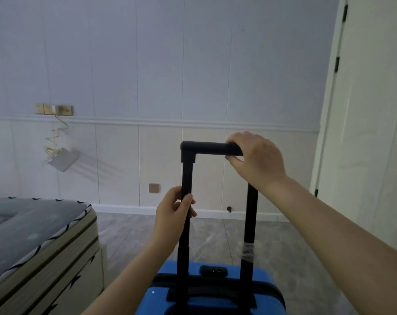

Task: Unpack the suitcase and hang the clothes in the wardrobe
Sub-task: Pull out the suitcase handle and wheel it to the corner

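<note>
- The panelled wall (161, 64) fills the far side of the room, pale grey above a white moulding rail and lighter panels below it.
- A white door (375, 110) with dark hinges stands at the right edge of the view.
- The grey floor (215, 235) runs from the skirting board to the near foreground.
- A bed (33, 235) sits at the lower left, with a dark mattress top edged in striped piping on a light wooden base.
- The blue suitcase (268, 278) stands upright on the floor at the bottom centre, just right of the bed, closed, with a black lock block on its top edge.
- Its black telescopic handle (206, 148) is pulled up, 2 rods rising from the case to a crossbar; the right rod carries a band of clear tape low down.
- The right hand (256, 155) is wrapped over the right end of the crossbar, fingers curled round it from above.
- The left hand (172, 210) grips the left rod partway up, thumb and fingers closed around it.
- A small white box (62, 159) dangles against the wall on yellow-green wires below a row of 3 brass-coloured switch plates (53, 109).
- 1 brass-coloured socket plate (154, 188) sits low on the wall, left of the handle.
</note>
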A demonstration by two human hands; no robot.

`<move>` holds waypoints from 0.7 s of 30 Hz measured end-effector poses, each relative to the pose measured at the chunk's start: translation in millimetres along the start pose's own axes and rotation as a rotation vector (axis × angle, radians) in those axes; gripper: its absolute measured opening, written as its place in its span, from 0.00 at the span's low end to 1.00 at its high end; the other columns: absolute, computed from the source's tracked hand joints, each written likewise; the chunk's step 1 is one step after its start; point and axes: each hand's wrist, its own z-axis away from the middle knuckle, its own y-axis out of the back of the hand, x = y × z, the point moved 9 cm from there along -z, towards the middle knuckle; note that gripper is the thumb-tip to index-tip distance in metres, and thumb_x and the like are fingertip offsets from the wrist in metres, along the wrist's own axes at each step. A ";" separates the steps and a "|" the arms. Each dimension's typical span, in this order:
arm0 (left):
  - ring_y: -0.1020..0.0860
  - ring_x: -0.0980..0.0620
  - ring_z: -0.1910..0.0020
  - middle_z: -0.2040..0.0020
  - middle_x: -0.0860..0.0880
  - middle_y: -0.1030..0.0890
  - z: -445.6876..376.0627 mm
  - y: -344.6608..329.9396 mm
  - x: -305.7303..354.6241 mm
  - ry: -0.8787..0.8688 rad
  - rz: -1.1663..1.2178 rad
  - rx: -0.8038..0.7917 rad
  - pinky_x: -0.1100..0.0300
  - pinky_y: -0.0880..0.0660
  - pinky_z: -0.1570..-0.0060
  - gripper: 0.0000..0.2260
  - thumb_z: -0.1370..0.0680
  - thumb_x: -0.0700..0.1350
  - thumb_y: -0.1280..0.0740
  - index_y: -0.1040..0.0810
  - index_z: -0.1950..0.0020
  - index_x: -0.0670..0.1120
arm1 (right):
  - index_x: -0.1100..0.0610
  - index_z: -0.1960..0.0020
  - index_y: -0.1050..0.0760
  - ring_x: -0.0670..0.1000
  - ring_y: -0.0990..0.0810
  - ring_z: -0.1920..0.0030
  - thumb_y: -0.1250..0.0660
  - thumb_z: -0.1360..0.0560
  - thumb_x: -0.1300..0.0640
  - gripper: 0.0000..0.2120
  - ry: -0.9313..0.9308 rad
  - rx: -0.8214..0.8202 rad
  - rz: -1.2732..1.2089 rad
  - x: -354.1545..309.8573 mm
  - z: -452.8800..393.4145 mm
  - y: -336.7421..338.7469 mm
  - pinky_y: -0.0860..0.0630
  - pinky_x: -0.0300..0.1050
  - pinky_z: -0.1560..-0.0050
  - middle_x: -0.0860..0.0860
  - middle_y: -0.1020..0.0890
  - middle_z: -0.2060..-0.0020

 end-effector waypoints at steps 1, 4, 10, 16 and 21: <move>0.23 0.53 0.69 0.63 0.49 0.22 1.2 -0.3 -0.9 -0.004 0.057 0.015 0.62 0.23 0.63 0.04 0.21 0.40 0.38 0.25 0.48 0.45 | 0.55 0.44 0.25 0.57 0.22 0.58 0.31 0.29 0.55 0.14 -0.011 -0.024 -0.005 -0.8 -0.3 -3.4 0.28 0.47 0.58 0.52 0.20 0.57; 0.30 0.52 0.75 0.68 0.48 0.27 -5.4 -7.1 -1.3 -0.030 0.116 0.020 0.63 0.29 0.74 0.06 0.20 0.43 0.41 0.25 0.53 0.45 | 0.52 0.37 0.31 0.55 0.21 0.56 0.35 0.26 0.47 0.20 -0.051 -0.177 0.102 -0.4 -7.5 -19.6 0.27 0.45 0.57 0.49 0.20 0.56; 0.38 0.57 0.80 0.77 0.53 0.34 -21.2 -18.7 -17.7 0.014 0.223 0.090 0.65 0.39 0.80 0.15 0.19 0.46 0.42 0.35 0.66 0.45 | 0.51 0.56 0.27 0.49 0.24 0.65 0.37 0.29 0.36 0.18 -0.051 -0.631 0.216 5.2 -31.3 -59.3 0.29 0.42 0.62 0.46 0.25 0.68; 0.37 0.59 0.80 0.79 0.55 0.34 -42.4 -31.1 -38.3 0.108 0.161 0.032 0.67 0.38 0.78 0.17 0.19 0.44 0.44 0.36 0.69 0.46 | 0.60 0.62 0.22 0.48 0.21 0.75 0.29 0.31 0.43 0.19 -0.350 -1.237 -0.261 26.7 -30.5 -114.9 0.22 0.41 0.67 0.51 0.20 0.73; 0.33 0.53 0.73 0.73 0.52 0.32 -59.5 -35.2 -52.8 0.353 -0.083 -0.144 0.58 0.35 0.69 0.17 0.18 0.49 0.47 0.34 0.66 0.46 | 0.59 0.58 0.23 0.52 0.23 0.69 0.30 0.31 0.41 0.20 -0.429 -1.366 -0.275 40.4 -28.5 -143.2 0.24 0.45 0.64 0.54 0.21 0.68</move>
